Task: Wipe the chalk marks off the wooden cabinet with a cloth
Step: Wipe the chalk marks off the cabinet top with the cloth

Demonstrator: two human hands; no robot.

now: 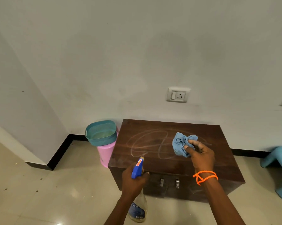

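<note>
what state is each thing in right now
cabinet: doors shut
chalk marks: looping, unwiped
cloth: bunched in right hand
spray bottle: in left hand, nozzle toward cabinet top
teal basin: upright on pink bin

I see a teal basin point(101, 135) sitting on a pink bin point(106, 155), a wall socket point(178, 95) above, and a blue plastic stool point(280, 166) at right.

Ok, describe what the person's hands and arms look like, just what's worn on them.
Both forearms are bare, with no sleeves or gloves in view. The right hand has an orange beaded thread bracelet looped several times around its wrist. The left hand and its wrist carry nothing.
</note>
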